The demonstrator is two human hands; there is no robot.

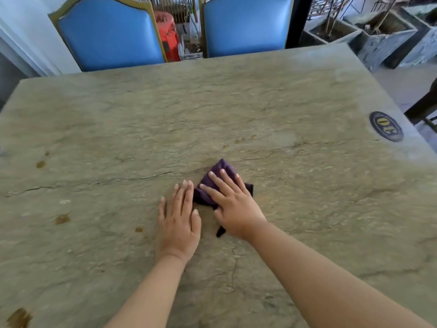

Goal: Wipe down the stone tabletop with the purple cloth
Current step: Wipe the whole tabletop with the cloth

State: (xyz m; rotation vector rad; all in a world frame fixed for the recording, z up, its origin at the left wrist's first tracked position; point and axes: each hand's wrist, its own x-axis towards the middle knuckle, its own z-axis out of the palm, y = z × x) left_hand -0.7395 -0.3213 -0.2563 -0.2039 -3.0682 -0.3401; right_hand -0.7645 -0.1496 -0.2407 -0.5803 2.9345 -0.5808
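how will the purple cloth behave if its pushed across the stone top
Probably floppy: the purple cloth lies creased and bunched under the right hand. It looks thin, so likely light. It may drag and bunch on the cracked stone tabletop, so flat fingers seem wise.

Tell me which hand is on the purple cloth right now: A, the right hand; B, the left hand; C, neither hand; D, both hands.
A: the right hand lies flat with straight fingers on the purple cloth, while the left hand rests flat on the bare stone tabletop just beside it.
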